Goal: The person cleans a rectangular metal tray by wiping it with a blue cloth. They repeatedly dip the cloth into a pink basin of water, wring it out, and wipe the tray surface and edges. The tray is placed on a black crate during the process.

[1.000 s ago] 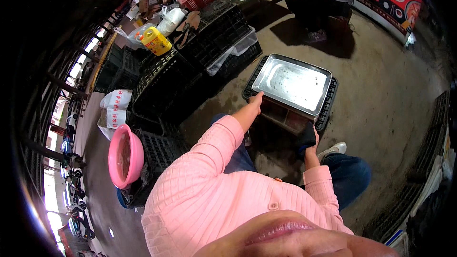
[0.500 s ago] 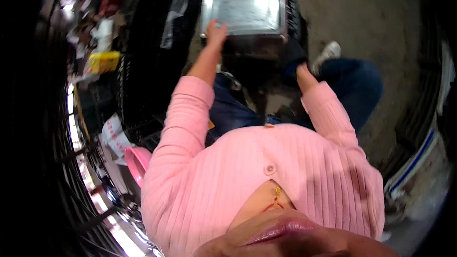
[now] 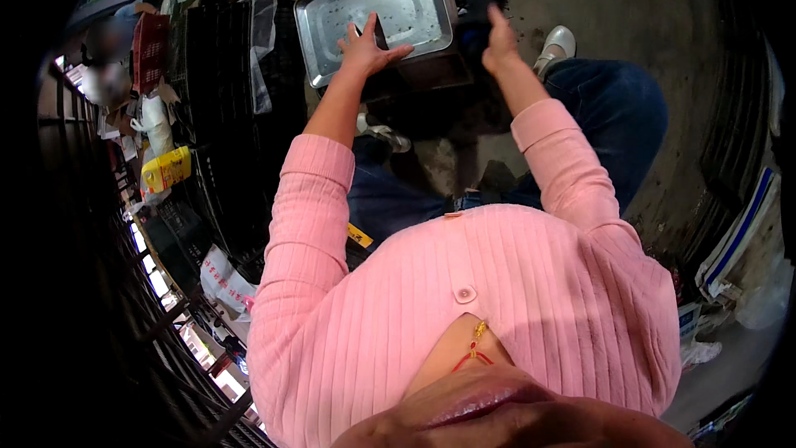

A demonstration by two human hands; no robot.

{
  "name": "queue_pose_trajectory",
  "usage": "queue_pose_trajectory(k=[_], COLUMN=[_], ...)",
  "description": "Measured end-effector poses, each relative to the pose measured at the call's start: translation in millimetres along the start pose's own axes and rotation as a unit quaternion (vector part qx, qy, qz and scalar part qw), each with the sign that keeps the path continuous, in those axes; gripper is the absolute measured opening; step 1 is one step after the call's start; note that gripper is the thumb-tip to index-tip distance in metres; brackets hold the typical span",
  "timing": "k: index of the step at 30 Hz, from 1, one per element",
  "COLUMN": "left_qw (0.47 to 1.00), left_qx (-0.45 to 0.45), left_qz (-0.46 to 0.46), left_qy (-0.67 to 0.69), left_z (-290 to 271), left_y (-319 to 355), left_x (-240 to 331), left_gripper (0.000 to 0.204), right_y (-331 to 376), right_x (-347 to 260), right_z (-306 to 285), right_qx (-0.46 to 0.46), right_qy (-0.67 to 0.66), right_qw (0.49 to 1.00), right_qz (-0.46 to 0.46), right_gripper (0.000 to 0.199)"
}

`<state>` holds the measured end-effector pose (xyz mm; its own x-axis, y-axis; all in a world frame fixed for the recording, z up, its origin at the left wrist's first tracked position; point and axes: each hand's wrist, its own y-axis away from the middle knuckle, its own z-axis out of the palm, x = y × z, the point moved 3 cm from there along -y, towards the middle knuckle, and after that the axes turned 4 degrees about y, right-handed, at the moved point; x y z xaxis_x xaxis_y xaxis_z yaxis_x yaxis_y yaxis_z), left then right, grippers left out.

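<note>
Holding a dark cloth point(image 3: 476, 26), the right hand point(image 3: 501, 48) is just right of the shiny metal tray point(image 3: 406, 2) at the far side. Fingers wide, the left hand point(image 3: 363, 53) is at the tray's near edge; I cannot tell if it touches.

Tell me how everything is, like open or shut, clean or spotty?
Tray: shiny, spotted with dark specks.
Left hand: open, fingers spread at the tray's near edge.
Right hand: closed on the cloth.
Cloth: bunched up, it seems.
Sleeves: pushed up, forearms bare.
Shoe: worn.
Jug: too small to tell if capped.
</note>
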<state>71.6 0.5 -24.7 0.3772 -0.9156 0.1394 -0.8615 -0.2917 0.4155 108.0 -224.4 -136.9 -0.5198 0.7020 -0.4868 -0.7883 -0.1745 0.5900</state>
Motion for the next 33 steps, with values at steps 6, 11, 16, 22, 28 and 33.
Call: queue_pose_trajectory(k=[6,11,16,22,28,33], left_qw=[1.000,1.000,1.000,1.000,1.000,1.000], left_qx=[-0.008,0.001,-0.009,0.003,-0.002,-0.009], left_qz=[-0.004,0.011,0.001,0.009,0.008,-0.011], left_qy=[0.004,-0.004,-0.009,0.000,0.008,0.011], left_z=[2.8,-0.4,-0.3,-1.0,-0.3,-1.4], left_y=[3.1,3.3,1.5,1.5,-1.5,-2.3], left_x=[-3.5,1.0,3.4,4.8,1.8,1.7], left_gripper=[0.116,0.115,0.115,0.116,0.118,0.118], right_y=[-20.7,-64.6,-107.3,-131.9,-91.4,-36.6], right_x=[30.9,8.0,-44.1,-65.0,-34.3,-10.6], right_z=[16.6,46.0,103.2,125.5,80.2,41.6], right_qx=[0.044,0.086,0.086,0.063,0.071,0.034], right_qy=[0.477,0.532,0.550,0.620,0.618,0.604], right_qw=[0.849,0.803,0.791,0.763,0.742,0.775], right_qz=[-0.224,-0.256,-0.254,-0.172,-0.251,-0.183], right_gripper=[0.047,0.051,0.042,0.048,0.062,0.064])
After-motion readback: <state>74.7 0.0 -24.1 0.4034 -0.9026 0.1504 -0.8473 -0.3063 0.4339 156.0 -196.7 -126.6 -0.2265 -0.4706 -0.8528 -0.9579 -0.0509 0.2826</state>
